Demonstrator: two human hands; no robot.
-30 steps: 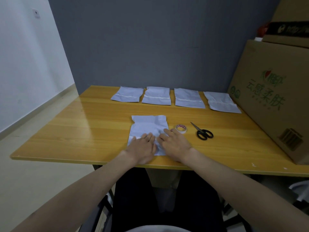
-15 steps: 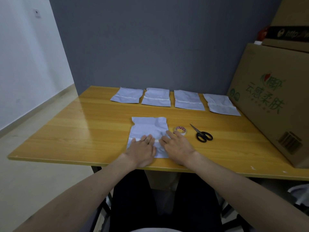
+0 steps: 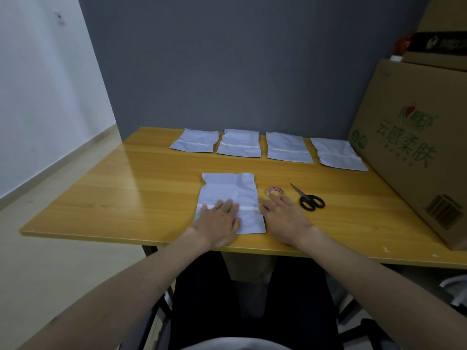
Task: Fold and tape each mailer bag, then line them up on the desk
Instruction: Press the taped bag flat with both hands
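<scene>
A white mailer bag (image 3: 228, 190) lies flat near the front edge of the wooden desk (image 3: 126, 188), its lower part folded up with a strip of tape across the fold. My left hand (image 3: 218, 221) presses flat on the bag's lower left part. Beside the bag's right edge, my right hand (image 3: 284, 218) lies flat on the desk, fingertips touching a small roll of tape (image 3: 275, 191). Several folded, taped mailer bags (image 3: 238, 144) lie in a row along the back of the desk.
Black-handled scissors (image 3: 308, 199) lie right of the tape roll. A large cardboard box (image 3: 414, 147) stands on the desk's right side, more boxes stacked on it. A grey wall is behind the desk. A chair is under me.
My right hand has slid off the bag to the right, onto the desk, reaching the tape roll. My left hand stays pressed on the bag.
</scene>
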